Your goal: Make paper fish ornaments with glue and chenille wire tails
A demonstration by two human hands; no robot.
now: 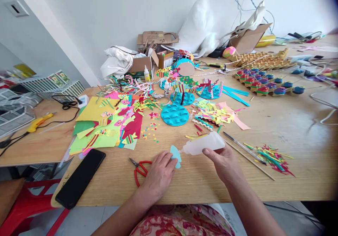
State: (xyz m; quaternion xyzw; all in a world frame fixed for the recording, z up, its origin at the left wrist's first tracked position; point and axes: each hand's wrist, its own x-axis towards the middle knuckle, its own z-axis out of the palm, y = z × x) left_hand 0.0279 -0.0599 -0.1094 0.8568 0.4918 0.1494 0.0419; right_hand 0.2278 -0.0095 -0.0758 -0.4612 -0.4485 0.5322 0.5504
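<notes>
My right hand (225,160) is wrapped around a translucent white glue bottle (203,145), tipped on its side with its nozzle pointing left. The nozzle tip is at the right edge of a small light-blue paper cutout (175,155), perhaps fish-shaped. My left hand (161,172) grips the cutout's left edge near the tabletop, fingers together; part of the paper is hidden beneath them. Beside that hand lie red-handled pliers (141,169), partly covered by it. Farther back sits a round blue base (174,115) with a scalloped surface.
A black phone (81,178) lies at the front left. Colored paper sheets (92,111) with fish cutouts spread behind it. Paper shreds (274,158), a pen (244,147) and a wooden stick (250,160) lie right. Egg trays (261,60) and cardboard boxes (142,64) stand at the back.
</notes>
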